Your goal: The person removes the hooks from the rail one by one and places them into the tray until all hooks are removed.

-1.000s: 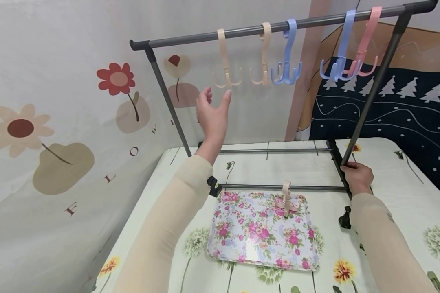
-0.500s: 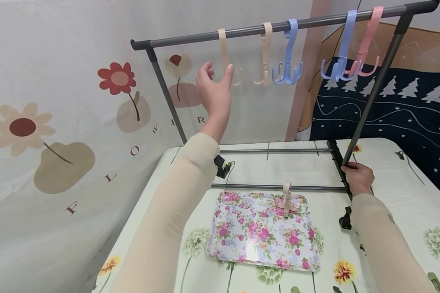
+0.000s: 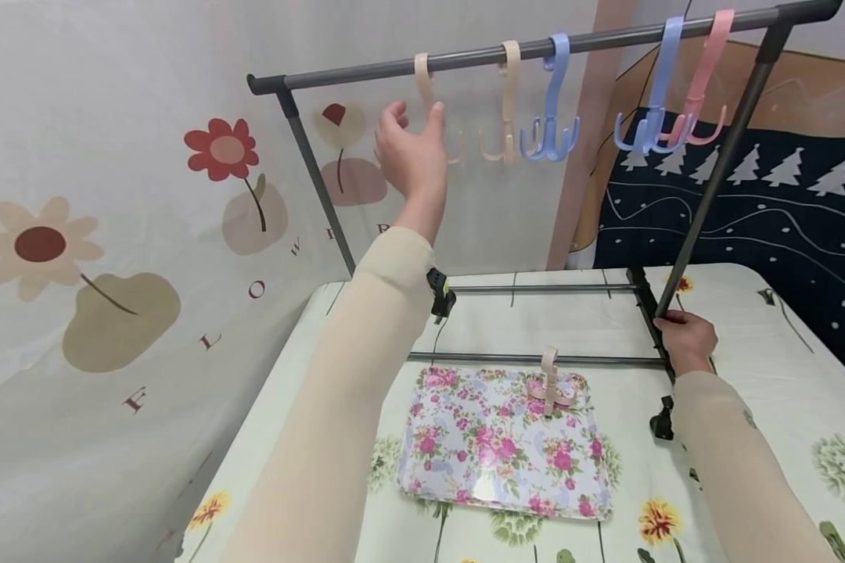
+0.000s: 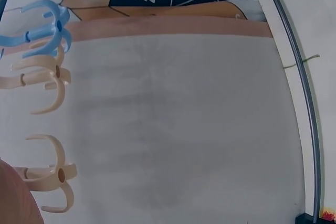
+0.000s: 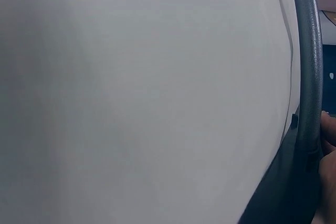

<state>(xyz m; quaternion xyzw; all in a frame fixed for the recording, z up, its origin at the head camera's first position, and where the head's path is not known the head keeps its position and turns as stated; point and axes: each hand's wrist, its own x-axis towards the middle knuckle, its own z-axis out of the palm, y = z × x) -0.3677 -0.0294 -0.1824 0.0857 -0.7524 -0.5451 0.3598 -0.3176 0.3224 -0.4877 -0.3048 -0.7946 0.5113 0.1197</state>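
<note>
Cream plastic hooks [image 3: 508, 105], blue plastic hooks [image 3: 553, 102] and a pink plastic hook [image 3: 704, 82] hang on the grey metal rail [image 3: 535, 51]; the pink-flowered tray [image 3: 493, 446] lies nearer.

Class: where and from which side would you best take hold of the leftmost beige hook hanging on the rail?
Probably grip the leftmost beige hook by its straight flat stem, coming from the front, where the left hand is. The stem hangs vertically from the rail; the curved prongs below splay outward.

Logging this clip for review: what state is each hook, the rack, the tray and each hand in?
Left hand: raised, open, at leftmost beige hook, not gripping.
Right hand: grips rack post.
Five hooks: hanging on top bar.
Sixth hook: lying on floral tray.
</note>
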